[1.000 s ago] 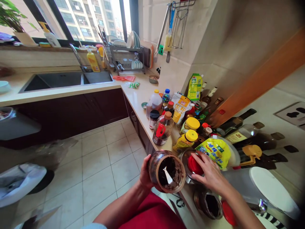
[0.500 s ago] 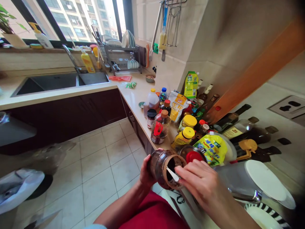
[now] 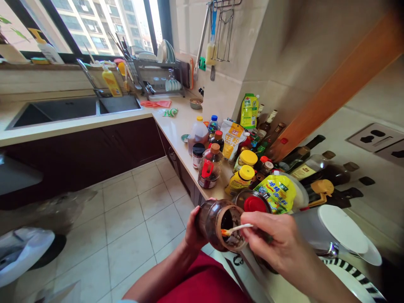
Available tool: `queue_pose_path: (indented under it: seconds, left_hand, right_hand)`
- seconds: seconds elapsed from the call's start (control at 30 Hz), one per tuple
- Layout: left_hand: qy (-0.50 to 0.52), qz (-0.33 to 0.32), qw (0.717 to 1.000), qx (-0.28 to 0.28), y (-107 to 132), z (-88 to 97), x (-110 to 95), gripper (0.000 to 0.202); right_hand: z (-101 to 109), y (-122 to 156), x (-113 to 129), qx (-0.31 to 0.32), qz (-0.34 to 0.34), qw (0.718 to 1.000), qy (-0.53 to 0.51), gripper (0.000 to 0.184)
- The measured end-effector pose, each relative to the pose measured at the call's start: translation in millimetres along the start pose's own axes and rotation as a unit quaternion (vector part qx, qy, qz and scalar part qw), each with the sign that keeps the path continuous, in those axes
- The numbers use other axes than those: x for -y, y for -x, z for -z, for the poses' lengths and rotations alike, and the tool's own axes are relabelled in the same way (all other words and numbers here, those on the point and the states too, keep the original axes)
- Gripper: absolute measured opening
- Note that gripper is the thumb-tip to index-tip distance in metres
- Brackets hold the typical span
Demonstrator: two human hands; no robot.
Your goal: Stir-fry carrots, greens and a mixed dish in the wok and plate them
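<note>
My left hand (image 3: 195,230) is wrapped round a glass jar (image 3: 212,223) with dark residue on its inside wall. The jar lies tilted with its open mouth facing my right hand. Between the thumb and fingers of my right hand (image 3: 274,240) is a small white spoon (image 3: 238,228). Its tip is at the jar's mouth and carries something orange-red. Just beyond the jar lies a round lid with a red centre (image 3: 255,205) on the counter. How much is inside the jar is hard to see.
Yellow-lidded jars (image 3: 241,179), a red-handled glass jug (image 3: 211,166) and a yellow seasoning pouch (image 3: 277,191) crowd the counter. A striped-rim plate (image 3: 353,269) sits at lower right. Further back are the sink (image 3: 69,110) and dish rack (image 3: 160,78). A lined bin (image 3: 28,248) stands at left.
My right hand has shifted slightly right and turned, drawing the spoon partly out of the jar so its orange-red tip shows at the mouth. My left hand keeps the jar nearly still.
</note>
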State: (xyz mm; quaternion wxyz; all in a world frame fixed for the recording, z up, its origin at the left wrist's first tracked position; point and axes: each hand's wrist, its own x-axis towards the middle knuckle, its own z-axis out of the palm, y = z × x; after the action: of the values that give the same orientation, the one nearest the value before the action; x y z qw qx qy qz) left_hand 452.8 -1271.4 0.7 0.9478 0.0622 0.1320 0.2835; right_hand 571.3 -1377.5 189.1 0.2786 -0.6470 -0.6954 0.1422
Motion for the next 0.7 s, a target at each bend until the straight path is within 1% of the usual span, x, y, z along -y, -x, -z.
queue_pose_path:
  seconds: [0.1,0.2,0.23,0.3,0.4,0.47,0.57,0.63,0.7]
  left_hand:
    - [0.016,0.009,1.0,-0.001,1.4,2.2,0.3,0.052]
    - [0.017,0.029,0.999,-0.009,4.0,1.9,0.7,0.053]
    - [0.015,0.036,0.999,-0.012,5.2,1.4,1.1,0.054]
    - [0.014,0.05,0.998,-0.021,8.4,-0.4,2.4,0.054]
    - [0.01,0.059,0.997,-0.041,14.4,-4.5,6.0,0.05]
    - [0.001,0.065,0.997,-0.041,18.7,-8.5,9.2,0.046]
    - [-0.014,0.095,0.995,0.004,24.2,-16.4,14.5,0.045]
    - [-0.021,0.123,0.991,0.041,26.8,-22.7,18.5,0.045]
    - [-0.02,0.158,0.985,0.063,28.7,-29.8,23.3,0.045]
  right_hand:
    - [1.2,12.5,-8.3,-0.076,-0.041,0.996,-0.027,0.011]
    - [-4.3,29.0,-16.8,-0.141,-0.08,0.985,-0.064,0.012]
    - [-6.4,34.7,-18.1,-0.165,-0.077,0.981,-0.071,0.012]
    - [-9.3,45.4,-18.0,-0.2,-0.04,0.977,-0.067,0.011]
    - [-9.3,59.3,-13.7,-0.229,0.017,0.973,-0.027,0.015]
    - [-7.0,67.9,-11.5,-0.236,0.029,0.971,-0.003,0.018]
    - [-2.5,81.9,-10.8,-0.263,0.012,0.965,-0.003,0.022]
    - [0.0,92.7,-10.6,-0.289,-0.004,0.957,-0.011,0.024]
    - [1.4,105.4,-9.6,-0.299,-0.011,0.954,-0.016,0.026]
